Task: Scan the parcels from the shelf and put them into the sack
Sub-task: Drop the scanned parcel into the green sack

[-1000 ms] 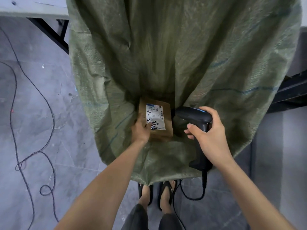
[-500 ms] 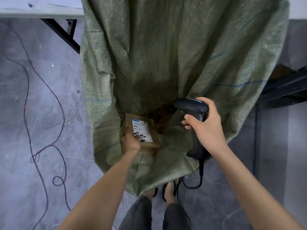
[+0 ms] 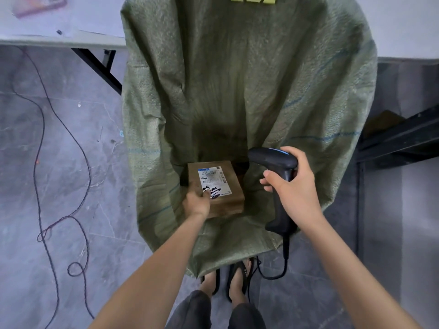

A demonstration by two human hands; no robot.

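1 parcel [image 3: 218,186] gripped by left hand [image 3: 196,202], 1 scanner [image 3: 278,186] gripped by right hand [image 3: 293,186], 1 sack [image 3: 273,79]

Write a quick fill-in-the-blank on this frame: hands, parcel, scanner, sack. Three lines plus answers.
1. The left hand holds the brown parcel with its white label facing ____.
2. The right hand grips the ____ scanner by its handle.
3. The parcel is held at the open mouth of the ____ woven sack.

Answers: up; black; green
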